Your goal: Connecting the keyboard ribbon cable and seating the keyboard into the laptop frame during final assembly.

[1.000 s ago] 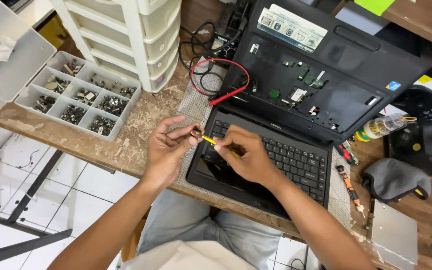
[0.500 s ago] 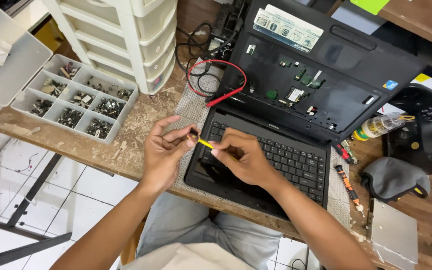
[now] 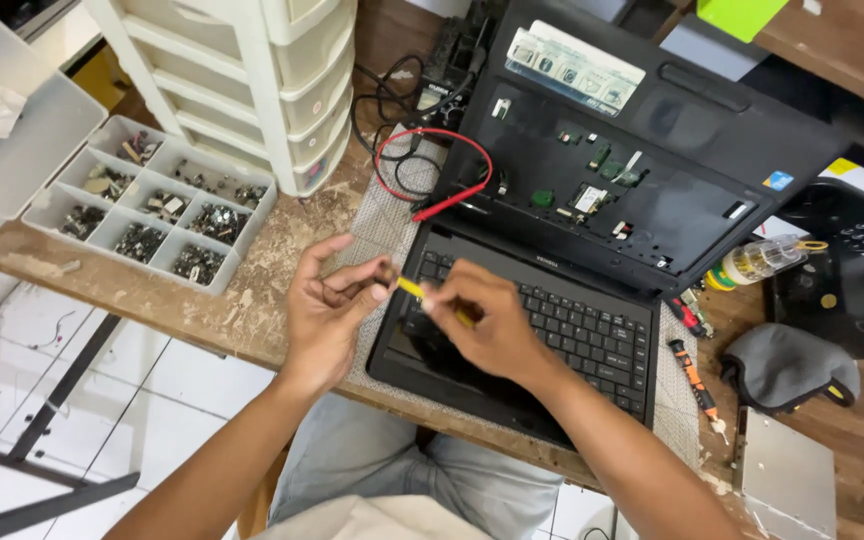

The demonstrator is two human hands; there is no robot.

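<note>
Hands meet over the near-left corner of the laptop (image 3: 592, 290), which sits open on a grey mat (image 3: 377, 235) at the near edge of the worktop (image 3: 252, 290). Your right hand (image 3: 487, 325) is closed around a yellow-handled tool (image 3: 414, 290), its tip pointing left toward your left hand (image 3: 330, 310). Your left hand has thumb and fingers pinched together at that tip; whatever small part it pinches is too small to tell. Tool and hands hover just above the laptop's left keyboard edge and palm rest.

Laptop's upper half has the panel off, with small boards and connectors showing on the dark back shell. Red cable (image 3: 432, 180) loops on the mat just beyond the laptop's far-left corner, next to black cables. White drawer unit (image 3: 272, 80) stands at the far-left part of the worktop. Clear compartment tray (image 3: 152, 205) of small metal parts lies by the left edge, near that drawer unit. Orange-handled screwdriver (image 3: 694, 375) lies right of the laptop, close to the near edge. Grey cloth pouch (image 3: 782, 365) sits further right. Small bottle (image 3: 764, 260) lies on its side right of the laptop's hinge. Flat silver drive (image 3: 787, 480) rests at the near-right corner.
</note>
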